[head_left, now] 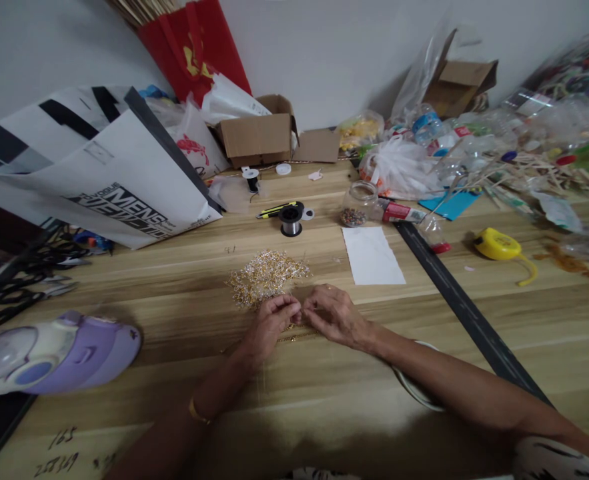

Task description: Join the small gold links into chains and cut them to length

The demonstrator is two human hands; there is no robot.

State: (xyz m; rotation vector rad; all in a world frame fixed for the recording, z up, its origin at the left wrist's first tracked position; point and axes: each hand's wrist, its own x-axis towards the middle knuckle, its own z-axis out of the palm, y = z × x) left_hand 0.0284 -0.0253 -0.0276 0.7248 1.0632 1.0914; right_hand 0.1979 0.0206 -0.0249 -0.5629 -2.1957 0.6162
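Facing each other in the head view, the left hand (270,321) and right hand (338,316) each bring thumb and fingers together, nearly meeting; whether they grip anything fine, I cannot tell. A clear-and-gold beaded heap (269,272) lies just beyond the left hand, a gold chain (290,339) near both. Much beading seems already strung; work at the fingertips looks unfinished, and how much remains is unclear.

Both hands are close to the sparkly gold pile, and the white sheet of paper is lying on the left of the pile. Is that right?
Not quite: in the head view, the white sheet of paper lies to the right of the sparkly gold pile, not left.
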